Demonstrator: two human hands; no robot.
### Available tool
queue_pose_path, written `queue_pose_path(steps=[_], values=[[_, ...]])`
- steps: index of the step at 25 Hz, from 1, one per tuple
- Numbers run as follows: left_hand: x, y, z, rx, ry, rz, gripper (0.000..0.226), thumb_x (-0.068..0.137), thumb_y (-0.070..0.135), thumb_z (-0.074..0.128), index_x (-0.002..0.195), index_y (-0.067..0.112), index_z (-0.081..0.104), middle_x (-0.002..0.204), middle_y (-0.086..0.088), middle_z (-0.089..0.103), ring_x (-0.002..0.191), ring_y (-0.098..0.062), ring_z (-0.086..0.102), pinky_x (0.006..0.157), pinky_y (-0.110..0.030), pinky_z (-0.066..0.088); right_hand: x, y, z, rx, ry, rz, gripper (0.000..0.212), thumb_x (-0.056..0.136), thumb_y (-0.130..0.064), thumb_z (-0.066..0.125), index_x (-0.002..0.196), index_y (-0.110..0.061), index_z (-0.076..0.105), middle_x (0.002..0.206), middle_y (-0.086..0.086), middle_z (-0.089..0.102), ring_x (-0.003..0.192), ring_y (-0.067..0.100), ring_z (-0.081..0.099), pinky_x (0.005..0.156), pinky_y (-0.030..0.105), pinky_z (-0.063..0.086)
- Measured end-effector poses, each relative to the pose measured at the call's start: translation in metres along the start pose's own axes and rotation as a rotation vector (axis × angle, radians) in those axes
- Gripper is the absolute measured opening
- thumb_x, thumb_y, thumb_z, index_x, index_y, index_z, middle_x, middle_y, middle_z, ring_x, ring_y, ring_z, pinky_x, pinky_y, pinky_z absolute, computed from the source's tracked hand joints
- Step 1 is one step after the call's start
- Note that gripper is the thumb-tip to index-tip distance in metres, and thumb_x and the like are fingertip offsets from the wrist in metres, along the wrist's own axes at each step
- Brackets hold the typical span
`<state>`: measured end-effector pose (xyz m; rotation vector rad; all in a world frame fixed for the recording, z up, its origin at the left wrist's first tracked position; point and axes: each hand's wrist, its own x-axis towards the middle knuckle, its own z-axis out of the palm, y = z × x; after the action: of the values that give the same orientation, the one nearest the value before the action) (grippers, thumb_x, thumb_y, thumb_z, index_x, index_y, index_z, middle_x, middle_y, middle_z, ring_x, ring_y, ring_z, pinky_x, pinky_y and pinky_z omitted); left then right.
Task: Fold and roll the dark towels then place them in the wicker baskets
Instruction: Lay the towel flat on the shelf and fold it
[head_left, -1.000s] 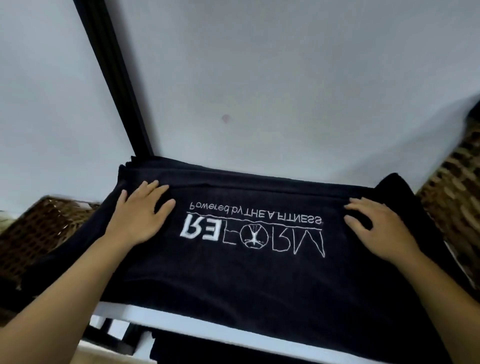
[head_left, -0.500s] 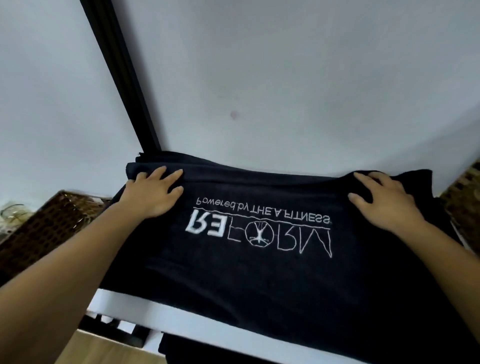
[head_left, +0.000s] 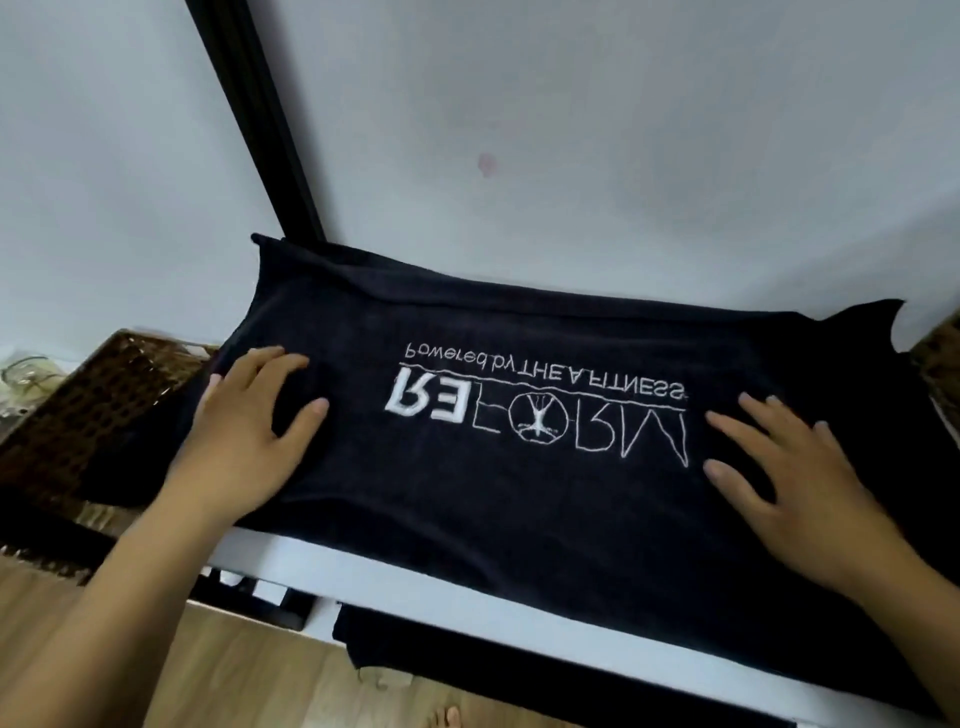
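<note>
The dark towel (head_left: 519, 499) lies spread flat across the middle of the frame on a white table (head_left: 395, 579), whose front edge shows just below the cloth. The towel's far edge runs along the foot of the pale wall (head_left: 571, 130). White lettering (head_left: 540, 415) sits in the centre of the towel, upside down from where I stand.

My left hand (head_left: 249, 431) rests palm down on the towel at centre left, fingers spread and fairly straight, gripping nothing. My right hand (head_left: 795, 478) lies flat on the cloth at centre right, just right of the lettering, fingers wide apart too.

One wicker basket (head_left: 88, 415) stands at the left edge of the frame, beside the towel's left end; I cannot tell whether the cloth touches it. A sliver of a second basket (head_left: 941, 358) shows at the right edge. A black post (head_left: 254, 119) rises behind the towel's upper left corner, and wooden floor (head_left: 234, 675) fills the lower left.
</note>
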<state>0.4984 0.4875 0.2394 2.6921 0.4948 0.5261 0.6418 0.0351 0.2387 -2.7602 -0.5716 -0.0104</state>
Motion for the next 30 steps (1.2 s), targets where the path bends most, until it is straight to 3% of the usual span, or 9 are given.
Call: queue_pose_path(steps=[3, 6, 8, 11, 16, 20, 26, 28, 30], values=[[-0.054, 0.009, -0.022, 0.04, 0.2, 0.088, 0.031, 0.09, 0.029, 0.059, 0.104, 0.003, 0.068, 0.111, -0.013, 0.062, 0.105, -0.035, 0.059, 0.094, -0.048, 0.047, -0.03, -0.006, -0.001, 0.003, 0.055, -0.055, 0.056, 0.094, -0.06, 0.042, 0.138, -0.027, 0.056, 0.155, 0.003, 0.039, 0.148, 0.025, 0.027, 0.12, 0.05, 0.022], [-0.09, 0.001, -0.023, 0.184, 0.269, 0.203, 0.03, 0.092, 0.026, 0.06, 0.088, 0.0, 0.072, 0.093, -0.014, 0.064, 0.085, -0.035, 0.06, 0.077, -0.05, 0.049, -0.061, -0.025, 0.003, 0.12, 0.137, -0.27, 0.045, 0.085, -0.06, 0.053, 0.107, -0.027, 0.075, 0.128, -0.01, 0.06, 0.12, 0.022, 0.056, 0.104, 0.034, 0.042], [-0.101, -0.004, -0.017, 0.15, 0.258, 0.146, 0.029, 0.094, 0.025, 0.063, 0.094, -0.001, 0.074, 0.097, -0.014, 0.065, 0.088, -0.033, 0.061, 0.079, -0.043, 0.051, -0.075, -0.03, 0.01, 0.198, 0.102, -0.338, 0.039, 0.083, -0.06, 0.055, 0.097, -0.031, 0.077, 0.121, -0.023, 0.059, 0.113, 0.015, 0.057, 0.098, 0.032, 0.043], [-0.106, 0.001, -0.013, 0.119, 0.303, 0.022, 0.019, 0.087, 0.017, 0.077, 0.092, -0.001, 0.074, 0.098, -0.014, 0.06, 0.092, -0.03, 0.058, 0.079, -0.034, 0.047, -0.073, -0.026, 0.015, 0.219, 0.104, -0.442, 0.035, 0.079, -0.054, 0.061, 0.094, -0.028, 0.079, 0.118, -0.02, 0.061, 0.11, 0.017, 0.058, 0.098, 0.037, 0.043], [-0.105, 0.003, -0.017, 0.143, 0.179, 0.076, 0.017, 0.09, 0.018, 0.074, 0.103, 0.01, 0.077, 0.099, -0.005, 0.066, 0.092, -0.027, 0.056, 0.081, -0.04, 0.05, -0.063, -0.027, 0.018, 0.177, 0.083, -0.584, 0.029, 0.078, -0.053, 0.061, 0.085, -0.031, 0.079, 0.092, -0.02, 0.061, 0.077, 0.011, 0.054, 0.073, 0.05, 0.046], [-0.105, 0.005, -0.034, 0.159, 0.14, 0.225, 0.017, 0.092, 0.017, 0.058, 0.085, 0.01, 0.073, 0.086, -0.001, 0.064, 0.078, -0.019, 0.053, 0.072, -0.039, 0.048, -0.068, -0.033, 0.01, 0.26, -0.035, -0.548, 0.008, 0.087, -0.054, 0.051, 0.081, -0.052, 0.056, 0.085, -0.027, 0.057, 0.082, -0.002, 0.053, 0.085, 0.041, 0.04], [-0.139, -0.004, -0.045, 0.18, 0.209, 0.276, 0.015, 0.091, 0.011, 0.058, 0.087, 0.004, 0.071, 0.095, -0.006, 0.067, 0.086, -0.024, 0.061, 0.077, -0.041, 0.053, -0.094, -0.045, 0.006, 0.222, -0.008, -0.461, 0.031, 0.087, -0.071, 0.044, 0.085, -0.044, 0.059, 0.085, -0.027, 0.055, 0.084, -0.004, 0.053, 0.086, 0.027, 0.036], [-0.12, 0.0, -0.041, 0.195, 0.184, 0.304, 0.024, 0.094, 0.02, 0.055, 0.101, 0.005, 0.072, 0.105, -0.006, 0.068, 0.097, -0.026, 0.061, 0.087, -0.042, 0.051, -0.098, -0.062, 0.004, 0.115, -0.021, -0.46, 0.034, 0.084, -0.069, 0.048, 0.098, -0.043, 0.064, 0.091, -0.028, 0.054, 0.088, -0.002, 0.052, 0.087, 0.023, 0.035], [-0.118, -0.005, -0.035, 0.293, 0.072, 0.291, 0.04, 0.098, 0.034, 0.043, 0.109, 0.008, 0.071, 0.109, -0.007, 0.068, 0.1, -0.033, 0.061, 0.087, -0.047, 0.051, -0.108, -0.077, 0.013, 0.014, -0.007, -0.509, 0.038, 0.089, -0.066, 0.044, 0.093, -0.037, 0.067, 0.09, -0.026, 0.053, 0.084, 0.0, 0.047, 0.084, 0.023, 0.034]])
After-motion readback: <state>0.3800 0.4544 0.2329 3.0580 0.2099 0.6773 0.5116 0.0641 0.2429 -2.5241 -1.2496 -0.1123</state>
